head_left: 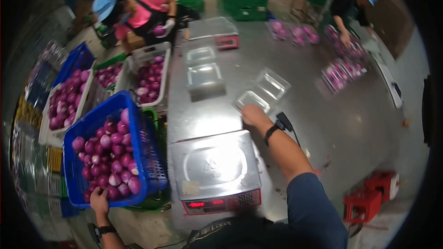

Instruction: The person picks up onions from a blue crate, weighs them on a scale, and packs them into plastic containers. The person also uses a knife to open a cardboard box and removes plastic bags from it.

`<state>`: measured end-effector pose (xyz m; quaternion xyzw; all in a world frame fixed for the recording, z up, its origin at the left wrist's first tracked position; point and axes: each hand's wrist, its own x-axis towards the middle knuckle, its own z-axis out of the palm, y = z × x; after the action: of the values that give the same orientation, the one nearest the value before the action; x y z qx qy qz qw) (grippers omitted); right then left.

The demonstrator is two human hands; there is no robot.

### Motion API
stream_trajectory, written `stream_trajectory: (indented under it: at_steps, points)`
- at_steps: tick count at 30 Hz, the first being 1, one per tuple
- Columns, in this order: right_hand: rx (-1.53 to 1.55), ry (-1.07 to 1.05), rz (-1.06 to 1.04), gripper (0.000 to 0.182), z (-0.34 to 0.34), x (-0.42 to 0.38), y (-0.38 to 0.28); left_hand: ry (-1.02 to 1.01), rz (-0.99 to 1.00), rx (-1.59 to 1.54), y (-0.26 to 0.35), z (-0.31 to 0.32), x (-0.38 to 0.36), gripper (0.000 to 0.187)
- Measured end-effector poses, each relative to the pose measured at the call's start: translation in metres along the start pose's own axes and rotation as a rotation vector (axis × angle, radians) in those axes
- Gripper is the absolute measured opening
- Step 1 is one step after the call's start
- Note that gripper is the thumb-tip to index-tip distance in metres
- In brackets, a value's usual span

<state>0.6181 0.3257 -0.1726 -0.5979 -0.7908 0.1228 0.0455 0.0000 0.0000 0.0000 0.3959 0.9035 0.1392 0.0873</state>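
My left hand (99, 200) is at the near edge of a blue basket (144, 170), against the red onions (113, 157) heaped in it; its fingertips are partly lost among them. Out over the metal table, my right hand (254, 115) touches the near side of an open, clear plastic clamshell box (272, 86); the fingers are blurred and partly hidden by the hand. Between my arms lies a scale (214, 163) with a bare steel plate and lit red digits. Another clear open box (203, 74) rests beyond the scale.
Across the table (314, 120), a co-worker in pink (152, 0) holds an onion near a second scale (212, 28). Another person (346, 37) handles packed onions (341, 74). White crates (164, 78) of onions stand left; red stools (362, 205) lower right.
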Motion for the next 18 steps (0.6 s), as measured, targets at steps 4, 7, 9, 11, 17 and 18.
stream_trajectory:
  at_steps: [4,7,9,11,17,18]
  points:
    - [0.015,-0.001,-0.006,0.028,0.002,0.031,-0.017,0.102,-0.015,0.028,0.0,-0.013,0.021,0.029]
    - [0.109,0.06,0.03,0.032,-0.005,0.016,-0.013,0.064,-0.042,0.012,0.001,-0.009,0.013,0.03]
    - [0.153,0.08,0.027,0.036,-0.009,0.013,-0.013,0.094,0.028,0.047,0.001,-0.011,0.011,0.03]
    - [0.179,-0.038,0.054,0.04,-0.01,0.014,-0.012,0.07,-0.006,0.067,0.004,-0.014,0.011,0.031]
    - [0.21,0.125,0.205,0.032,-0.022,0.012,-0.034,0.02,-0.036,0.088,0.007,-0.017,0.012,0.032]
    - [0.13,0.202,0.196,0.032,-0.019,0.011,-0.037,0.028,0.002,0.098,0.007,-0.017,0.012,0.033]
